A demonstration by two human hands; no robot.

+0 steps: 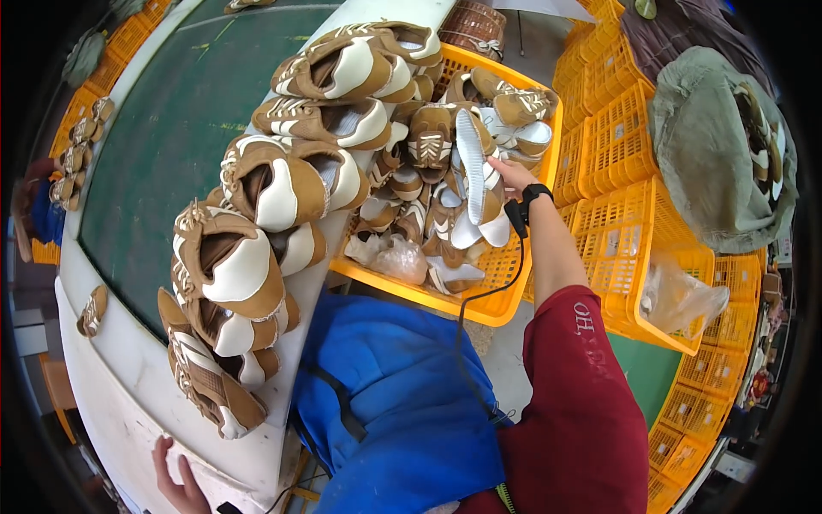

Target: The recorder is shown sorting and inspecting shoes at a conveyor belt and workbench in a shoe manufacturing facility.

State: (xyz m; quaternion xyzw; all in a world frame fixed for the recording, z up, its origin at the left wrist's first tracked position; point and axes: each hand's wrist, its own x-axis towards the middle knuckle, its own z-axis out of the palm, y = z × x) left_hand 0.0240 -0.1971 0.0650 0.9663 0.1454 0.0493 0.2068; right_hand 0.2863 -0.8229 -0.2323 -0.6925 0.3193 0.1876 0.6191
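My right hand (514,177) reaches into a yellow plastic crate (484,313) and grips a brown and white sneaker (473,163), held upright with its pale ribbed sole turned sideways. Around it the crate holds a jumble of similar sneakers (430,141), several showing white linings or soles. Low at the left, my left hand (181,481) is open over the white table edge (111,368), fingers apart and nothing in them. Just beyond it, brown and white sneakers (244,265) are stacked in a long row along the table's edge, most with their white heels toward me.
A green surface (180,111) lies left of the row, with a single shoe (92,310) on the white border. Yellow crates (616,231) stand stacked at the right, one with a clear plastic bag (681,291). A grey-green cloth sack (706,163) holds more shoes. A black cable (492,295) hangs from my right wrist.
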